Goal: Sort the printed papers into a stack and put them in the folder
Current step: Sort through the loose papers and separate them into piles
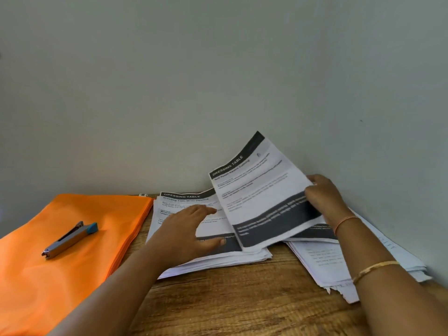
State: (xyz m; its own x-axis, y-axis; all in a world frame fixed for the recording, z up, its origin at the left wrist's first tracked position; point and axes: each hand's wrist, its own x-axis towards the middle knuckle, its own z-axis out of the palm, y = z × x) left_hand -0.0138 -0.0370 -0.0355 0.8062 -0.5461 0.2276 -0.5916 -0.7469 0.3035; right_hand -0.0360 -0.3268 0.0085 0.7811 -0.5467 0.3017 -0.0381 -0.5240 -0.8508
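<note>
A person's right hand point(322, 197) grips a printed sheet point(259, 190) by its right edge, fingers curled round the paper, and holds it tilted up above a wooden worktop point(242, 299). The sheet's dark header band reads "DRESSING TABLE"; the smaller lines below it and the white lettering in its dark lower band are too blurred to read. The left hand point(191, 229) lies over a stack of papers point(218, 257) at the centre of the worktop, fingers straight and slightly spread, holding nothing. The top page of that stack also carries the header "DRESSING TABLE", with a subheading that appears to read "Dressing Table Mirror Cleaning". A second, looser pile of papers point(322, 260) lies at the right under the right forearm, its near edge ragged. At the left, just beside the stack, is an orange folder point(72, 275), flat and closed, with a grey and blue stapler point(70, 238) lying on top. A gold bangle point(375, 269) and an orange thread point(344, 223) circle the right arm. A plain wall point(218, 81) stands behind.
</note>
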